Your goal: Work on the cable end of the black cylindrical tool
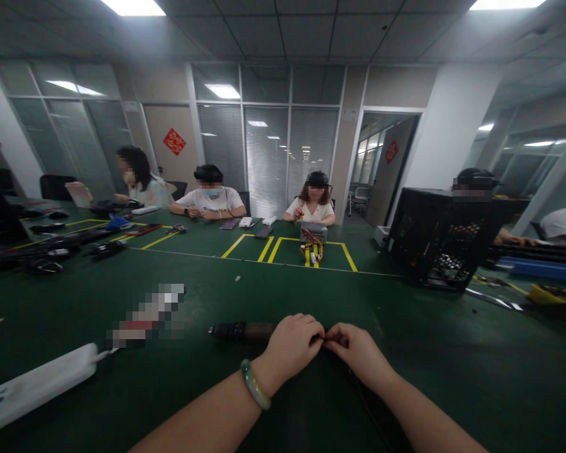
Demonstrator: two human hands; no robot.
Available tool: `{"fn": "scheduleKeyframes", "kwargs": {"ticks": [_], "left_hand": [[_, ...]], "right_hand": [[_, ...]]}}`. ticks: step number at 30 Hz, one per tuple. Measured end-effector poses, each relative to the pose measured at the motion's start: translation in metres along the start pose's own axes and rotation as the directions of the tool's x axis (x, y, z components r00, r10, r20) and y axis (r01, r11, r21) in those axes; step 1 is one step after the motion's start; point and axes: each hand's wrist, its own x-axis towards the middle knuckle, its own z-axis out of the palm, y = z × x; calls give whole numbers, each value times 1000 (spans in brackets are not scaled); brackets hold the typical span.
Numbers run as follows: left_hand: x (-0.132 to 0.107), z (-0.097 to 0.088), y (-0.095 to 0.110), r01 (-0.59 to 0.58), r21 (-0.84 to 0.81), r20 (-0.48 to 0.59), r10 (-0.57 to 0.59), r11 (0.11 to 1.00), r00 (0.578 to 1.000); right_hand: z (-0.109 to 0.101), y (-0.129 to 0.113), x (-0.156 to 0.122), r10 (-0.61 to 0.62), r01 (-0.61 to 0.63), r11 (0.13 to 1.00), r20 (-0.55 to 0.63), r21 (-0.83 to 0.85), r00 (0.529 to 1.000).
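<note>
A dark electric screwdriver (252,331) lies across the green table in front of me, its tip pointing left. My left hand (295,343), with a jade bangle (255,385) on its wrist, is closed over the tool's rear part. Close against those fingers, my right hand (353,349) is pinched at the tail end, where the cord seems to join; the exact grip is hidden by the fingers. A dark cord (368,409) runs from under my right hand toward the bottom edge.
A white power strip (38,390) lies at left, beside a blurred-out item (146,318). A black computer case (446,239) stands at right. Across the table, a power supply (314,233) with loose wires sits before a seated person (311,204). Cables (51,258) and tools lie far left.
</note>
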Motion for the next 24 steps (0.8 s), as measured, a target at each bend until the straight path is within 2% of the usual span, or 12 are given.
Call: {"fn": "scheduleKeyframes", "kwargs": {"ticks": [4,10,15,24], "left_hand": [[0,2,-1,2,-18,-17,-3,1000,1000],[1,3,-2,5,-26,-19,-5,1000,1000],[1,3,-2,15,-13,-15,-15,1000,1000],[1,2,-1,24,-34,-19,-25,999,1000]], "right_hand": [[-4,-3,-2,-43,42,998,-6,-36,999],[-9,-10,-5,-107,95,978,-56,-188,993],[-5,-5,-4,-37,36,997,-6,-69,999],[-2,2,-1,-46,46,998,15,33,999]]}}
